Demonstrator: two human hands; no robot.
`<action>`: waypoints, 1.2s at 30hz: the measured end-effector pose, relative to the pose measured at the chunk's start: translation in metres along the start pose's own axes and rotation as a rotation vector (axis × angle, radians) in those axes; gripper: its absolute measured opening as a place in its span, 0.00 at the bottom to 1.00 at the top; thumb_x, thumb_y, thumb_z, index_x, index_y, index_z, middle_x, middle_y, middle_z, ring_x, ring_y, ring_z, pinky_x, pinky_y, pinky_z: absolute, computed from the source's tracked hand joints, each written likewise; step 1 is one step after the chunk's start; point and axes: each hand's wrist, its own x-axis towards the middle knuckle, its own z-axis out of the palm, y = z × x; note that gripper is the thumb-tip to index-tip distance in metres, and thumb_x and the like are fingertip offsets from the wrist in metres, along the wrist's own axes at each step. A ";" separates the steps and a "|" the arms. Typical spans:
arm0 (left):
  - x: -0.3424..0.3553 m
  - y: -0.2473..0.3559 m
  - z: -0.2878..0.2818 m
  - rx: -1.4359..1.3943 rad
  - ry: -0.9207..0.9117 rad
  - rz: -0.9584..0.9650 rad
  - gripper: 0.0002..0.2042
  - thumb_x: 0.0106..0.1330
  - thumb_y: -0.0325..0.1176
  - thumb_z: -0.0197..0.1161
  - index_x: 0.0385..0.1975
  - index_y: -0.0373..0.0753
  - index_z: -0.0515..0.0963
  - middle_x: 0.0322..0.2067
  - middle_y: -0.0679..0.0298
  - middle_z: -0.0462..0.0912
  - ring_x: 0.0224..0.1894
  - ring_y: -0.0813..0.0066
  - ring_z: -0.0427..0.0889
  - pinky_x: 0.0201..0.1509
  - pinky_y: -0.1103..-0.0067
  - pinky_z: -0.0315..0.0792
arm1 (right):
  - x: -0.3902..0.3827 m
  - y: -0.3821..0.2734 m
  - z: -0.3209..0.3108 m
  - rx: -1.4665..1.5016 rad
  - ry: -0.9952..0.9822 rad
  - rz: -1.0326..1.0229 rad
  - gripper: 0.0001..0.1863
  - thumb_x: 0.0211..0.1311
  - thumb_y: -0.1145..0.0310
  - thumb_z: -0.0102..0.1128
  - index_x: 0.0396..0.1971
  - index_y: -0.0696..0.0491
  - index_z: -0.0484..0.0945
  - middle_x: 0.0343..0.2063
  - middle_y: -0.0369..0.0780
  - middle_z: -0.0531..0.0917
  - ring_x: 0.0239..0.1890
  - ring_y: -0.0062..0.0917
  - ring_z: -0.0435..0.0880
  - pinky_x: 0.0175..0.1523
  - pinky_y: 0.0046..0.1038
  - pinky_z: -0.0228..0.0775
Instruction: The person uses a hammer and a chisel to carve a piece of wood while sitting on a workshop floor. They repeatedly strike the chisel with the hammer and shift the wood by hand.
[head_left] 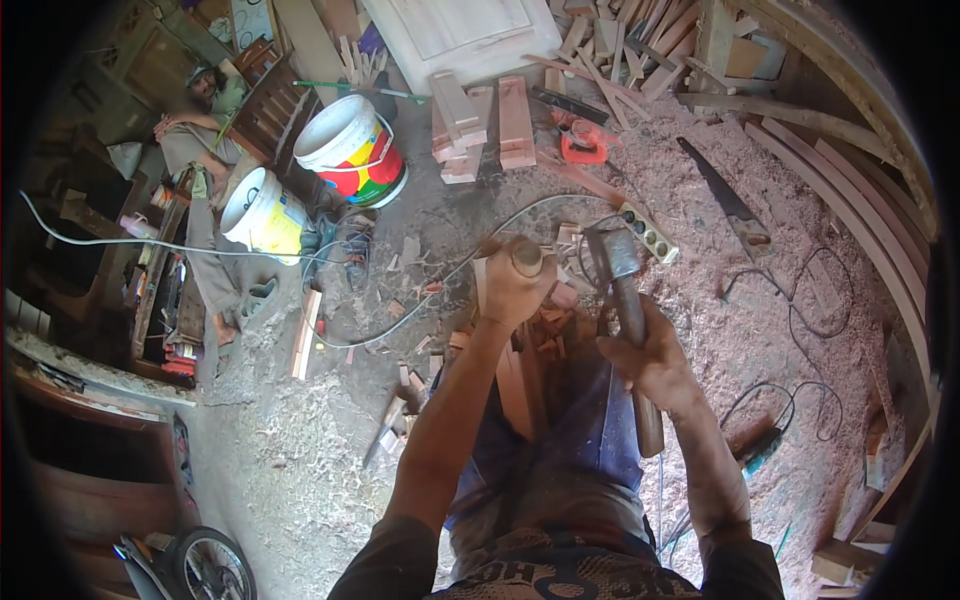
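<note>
My left hand [512, 290] is wrapped around the round wooden handle of a chisel [527, 258], held upright so that its butt faces up; the blade is hidden below the fist. My right hand [655, 360] grips the wooden shaft of a hammer [630, 310], whose worn metal head is raised beside the chisel, apart from it. Below my left hand, a reddish wooden piece [520, 390] lies between my legs, partly covered by my arm. Offcuts and chips are scattered around it.
Beyond my hands are a power strip [650, 238], an orange power tool [582, 140] and stacked wood blocks [516, 125]. A handsaw [730, 200] lies to the right on shavings. Two buckets [345, 135] stand at left, near a seated person [200, 130]. A cable [430, 300] crosses the floor.
</note>
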 end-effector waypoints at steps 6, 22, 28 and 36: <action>0.001 0.004 -0.007 0.008 -0.048 0.008 0.10 0.58 0.33 0.71 0.31 0.36 0.78 0.25 0.58 0.82 0.29 0.68 0.83 0.35 0.74 0.76 | 0.000 -0.003 0.000 0.038 -0.003 0.015 0.24 0.63 0.73 0.65 0.57 0.59 0.68 0.21 0.33 0.75 0.16 0.16 0.73 0.20 0.23 0.65; -0.014 -0.021 -0.015 -0.010 -0.097 0.031 0.06 0.54 0.31 0.69 0.29 0.39 0.80 0.26 0.58 0.85 0.31 0.63 0.86 0.37 0.69 0.79 | 0.010 -0.045 0.021 -0.535 0.012 -0.346 0.26 0.61 0.69 0.64 0.56 0.57 0.66 0.35 0.55 0.85 0.38 0.53 0.86 0.38 0.46 0.79; -0.036 -0.073 -0.005 0.124 -0.028 0.359 0.09 0.53 0.31 0.71 0.33 0.41 0.82 0.34 0.62 0.85 0.38 0.64 0.85 0.45 0.72 0.77 | 0.040 -0.009 0.032 -1.100 -0.143 -0.315 0.23 0.61 0.72 0.58 0.56 0.54 0.65 0.34 0.56 0.84 0.38 0.52 0.86 0.41 0.48 0.80; -0.028 -0.053 -0.017 0.040 -0.094 0.168 0.15 0.52 0.31 0.74 0.41 0.39 0.83 0.41 0.62 0.86 0.43 0.64 0.86 0.50 0.68 0.77 | 0.030 -0.045 0.037 -0.868 -0.001 -0.557 0.23 0.63 0.67 0.58 0.56 0.56 0.65 0.34 0.54 0.84 0.32 0.52 0.86 0.36 0.48 0.79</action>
